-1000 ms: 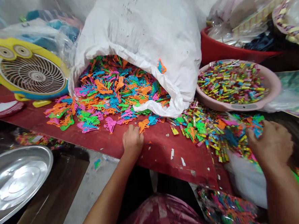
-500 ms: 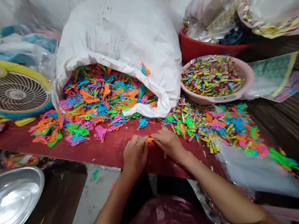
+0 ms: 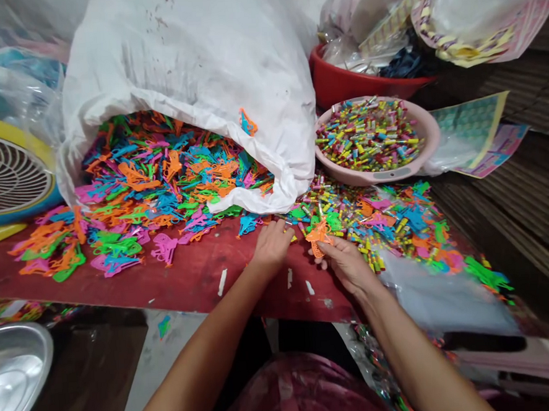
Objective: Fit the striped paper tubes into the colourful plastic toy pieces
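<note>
In my right hand [image 3: 347, 262], pinched between thumb and fingers, is an orange plastic toy gun [image 3: 320, 233] with a perforated grip. My left hand [image 3: 273, 246] lies close to the table, its fingers bent together at the edge of a pile of small colourful tubes [image 3: 318, 193]. A bit of yellow shows by its fingertips; what they pinch, if anything, is too small to tell. More toy guns in orange, green, blue and pink spill from a big white sack [image 3: 191, 55]. A pink magenta toy gun [image 3: 164, 248] lies on the red table [image 3: 186, 279].
A pale pink basin [image 3: 384, 175] full of small tubes stands behind my right hand, with a red basin [image 3: 364, 79] beyond. Clear plastic bags [image 3: 448, 300] lie at right. A yellow-blue fan [image 3: 12, 169] is at left, a metal bowl [image 3: 24, 369] below.
Both hands have moved apart, from together around an orange piece. The right hand now holds up the toy gun; the left has reached to the tubes. The view has shifted right.
</note>
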`<state>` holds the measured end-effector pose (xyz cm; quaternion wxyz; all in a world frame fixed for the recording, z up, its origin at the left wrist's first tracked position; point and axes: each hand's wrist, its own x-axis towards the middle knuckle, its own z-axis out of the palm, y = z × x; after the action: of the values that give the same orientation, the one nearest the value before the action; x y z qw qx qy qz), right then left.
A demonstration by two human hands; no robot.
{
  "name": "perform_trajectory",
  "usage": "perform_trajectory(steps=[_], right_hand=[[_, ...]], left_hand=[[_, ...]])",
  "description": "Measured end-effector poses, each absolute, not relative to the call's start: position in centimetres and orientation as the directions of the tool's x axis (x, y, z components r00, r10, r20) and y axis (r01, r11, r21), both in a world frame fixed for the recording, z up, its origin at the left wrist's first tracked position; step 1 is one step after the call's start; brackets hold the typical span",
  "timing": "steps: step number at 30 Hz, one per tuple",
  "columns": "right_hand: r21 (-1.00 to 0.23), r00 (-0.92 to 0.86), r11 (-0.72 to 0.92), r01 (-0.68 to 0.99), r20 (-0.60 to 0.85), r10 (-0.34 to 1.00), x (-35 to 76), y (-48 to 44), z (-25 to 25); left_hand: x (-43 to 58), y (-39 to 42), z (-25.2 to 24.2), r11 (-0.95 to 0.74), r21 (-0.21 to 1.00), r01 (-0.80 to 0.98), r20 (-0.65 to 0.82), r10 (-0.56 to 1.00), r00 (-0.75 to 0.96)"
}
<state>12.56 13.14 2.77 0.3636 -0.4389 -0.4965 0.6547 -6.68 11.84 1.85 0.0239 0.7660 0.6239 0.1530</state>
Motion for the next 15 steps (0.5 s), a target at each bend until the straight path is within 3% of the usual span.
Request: perform_trajectory(steps=[3, 7, 11, 15], right_hand=[[-0.966, -0.355, -0.254, -0.053, -0.22, 0.909, 12.4, 12.9, 2.7], [-0.99, -0.279, -0.142, -0.003, -0.136, 0.951, 11.9, 12.7, 2.1], [-0.986, -0.218, 0.04, 0.159, 0.004, 0.976, 11.2, 12.1, 2.1], [-0.932, -0.248, 0.206, 0.299, 0.132, 0.96, 9.8, 10.8, 2.7]], left_hand=[[-7.0, 12.2, 1.5, -0.246, 0.212, 0.946, 0.206, 0.957, 0.203], [-7.8, 12.0, 1.0, -0.221, 0.326, 0.919, 0.213, 0.964, 0.157], [-8.6, 10.0, 0.4, -0.166, 0.627, 0.761, 0.301, 0.953, -0.041], [-8.0, 7.1, -0.4, -0.147, 0.932, 0.33, 0.246, 0.926, -0.284]])
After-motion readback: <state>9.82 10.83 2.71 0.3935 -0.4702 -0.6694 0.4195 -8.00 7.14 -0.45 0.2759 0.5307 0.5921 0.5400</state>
